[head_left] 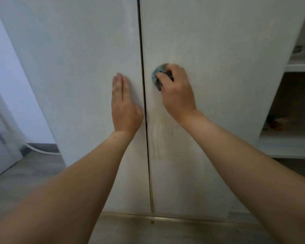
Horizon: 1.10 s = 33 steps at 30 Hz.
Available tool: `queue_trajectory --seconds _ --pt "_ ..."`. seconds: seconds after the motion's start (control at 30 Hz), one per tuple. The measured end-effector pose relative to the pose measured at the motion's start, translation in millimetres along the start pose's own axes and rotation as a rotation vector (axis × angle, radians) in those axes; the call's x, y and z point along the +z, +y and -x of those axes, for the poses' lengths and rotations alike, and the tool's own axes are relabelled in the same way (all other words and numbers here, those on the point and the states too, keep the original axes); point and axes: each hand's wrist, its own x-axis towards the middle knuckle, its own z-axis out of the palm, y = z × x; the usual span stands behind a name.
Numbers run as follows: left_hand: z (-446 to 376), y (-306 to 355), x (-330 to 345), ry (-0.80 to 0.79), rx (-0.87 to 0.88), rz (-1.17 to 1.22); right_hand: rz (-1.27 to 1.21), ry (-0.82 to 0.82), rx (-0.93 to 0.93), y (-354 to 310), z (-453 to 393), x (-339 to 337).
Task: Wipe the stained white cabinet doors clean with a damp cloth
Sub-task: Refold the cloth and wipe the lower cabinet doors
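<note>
Head view shows my right hand [176,88] bunching the damp cloth [158,76] in a curled grip against the right cabinet door [218,67], just right of centre frame. My left hand [124,104] lies flat, fingers straight, bracing the left cabinet door [77,67]. The yellowish drip stain [158,136] sits below the cloth; wiping only up here would miss it, and a wetter cloth could send fresh runs down.
</note>
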Motion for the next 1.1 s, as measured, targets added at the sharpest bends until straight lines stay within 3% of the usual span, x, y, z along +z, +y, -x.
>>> queue_trajectory --seconds 0.1,0.2,0.3,0.37,0.5,0.67,0.8,0.97,1.1 --pt "1 -7 -3 -0.025 0.024 0.047 -0.004 0.015 0.062 -18 -17 19" --pt "6 -7 -7 -0.003 0.022 0.084 -0.092 0.024 0.078 -37 40 31" --pt "34 -8 -7 0.000 -0.023 0.113 -0.165 -0.089 0.159 -56 108 30" --pt "55 -7 -5 -0.066 -0.099 0.183 -0.240 -0.177 0.271 -60 131 26" --pt "79 11 -4 -0.247 -0.227 0.341 -0.351 -0.183 0.469 -68 122 14" --pt "41 43 -10 -0.132 -0.255 0.413 -0.356 -0.154 0.302 -52 89 -8" --pt "60 45 6 -0.213 -0.284 0.381 -0.317 -0.072 0.381 -40 118 5" --pt "124 48 10 -0.306 -0.396 0.332 -0.370 -0.296 0.523 -45 174 -3" --pt "52 85 18 -0.178 -0.247 0.428 -0.302 -0.109 0.468 -15 102 -24"
